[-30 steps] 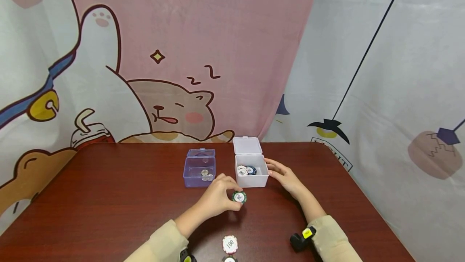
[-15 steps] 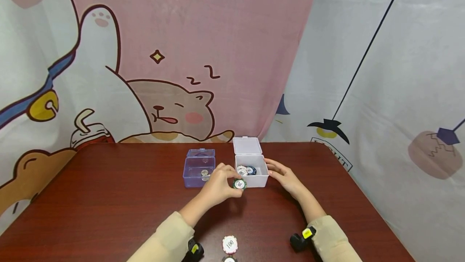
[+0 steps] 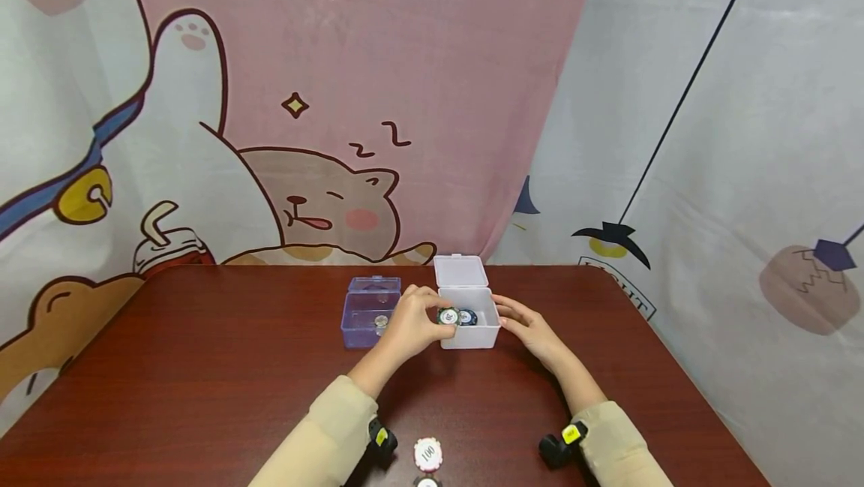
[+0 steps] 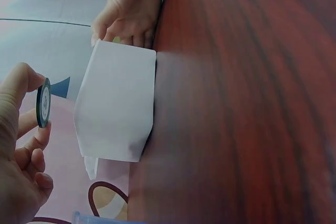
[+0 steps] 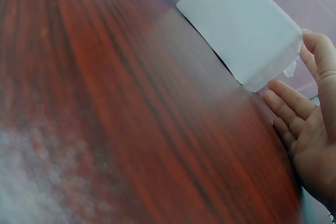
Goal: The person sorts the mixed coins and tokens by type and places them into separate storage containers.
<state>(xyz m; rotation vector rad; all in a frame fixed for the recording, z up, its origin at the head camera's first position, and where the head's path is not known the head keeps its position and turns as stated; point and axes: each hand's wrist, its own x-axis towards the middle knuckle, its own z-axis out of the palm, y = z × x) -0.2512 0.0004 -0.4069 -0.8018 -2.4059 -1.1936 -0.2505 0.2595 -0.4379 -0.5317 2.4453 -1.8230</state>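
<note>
My left hand (image 3: 413,323) pinches a green-edged poker chip (image 3: 448,316) between thumb and finger. The chip is held over the white plastic box (image 3: 472,338), near its left front, and stands almost edge-on in the left wrist view. A dark blue poker chip (image 3: 467,317) lies inside; the white chips there are covered by the left hand and its chip. On the box's right side rests my right hand (image 3: 536,335), its fingers extended along the wall. In the right wrist view the thumb (image 5: 319,51) is by the box's upper corner.
Left of the white box stands a blue translucent box (image 3: 358,331), lid raised, with small clear pieces inside. A white poker chip (image 3: 428,455) marked 100 lies on the brown table (image 3: 223,382) near the front. Another chip (image 3: 427,482) is cut off by the frame's edge.
My left hand has carried the green-edged chip forward from in front of the white box to above its opening. The right hand has stayed at the box's side.
</note>
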